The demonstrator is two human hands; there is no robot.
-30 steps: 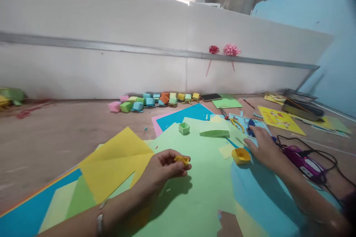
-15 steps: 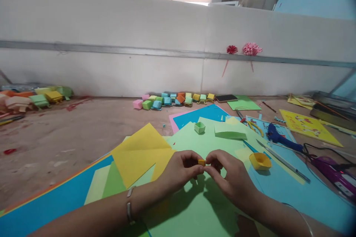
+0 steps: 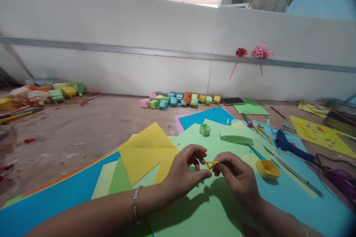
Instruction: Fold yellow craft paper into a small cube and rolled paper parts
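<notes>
A small folded strip of yellow paper (image 3: 212,163) is pinched between the thumb and fingers of my right hand (image 3: 236,174). Facing it from the left, my left hand (image 3: 189,168) has its thumb and fingers apart around the strip's near end; whether a fingertip touches it I cannot tell. Both hands hover over light green paper sheets (image 3: 178,211). Right of my right hand sits a yellow folded paper box (image 3: 267,169). Beyond the hands stands a small green paper box (image 3: 205,129). To the left lies a creased yellow sheet (image 3: 147,152).
A long-bladed knife or cutter (image 3: 294,172), a blue-handled tool (image 3: 292,146), yellow-handled scissors (image 3: 263,133) and a purple corded device (image 3: 340,181) lie on the right. Several small paper turtles (image 3: 174,101) line the wall beside a phone (image 3: 233,101). More paper pieces (image 3: 57,95) sit far left.
The yellow strip has gone from a compact bundle between both hands to a looser, opened shape in my right hand. My left fingers have spread apart. The view has shifted slightly left.
</notes>
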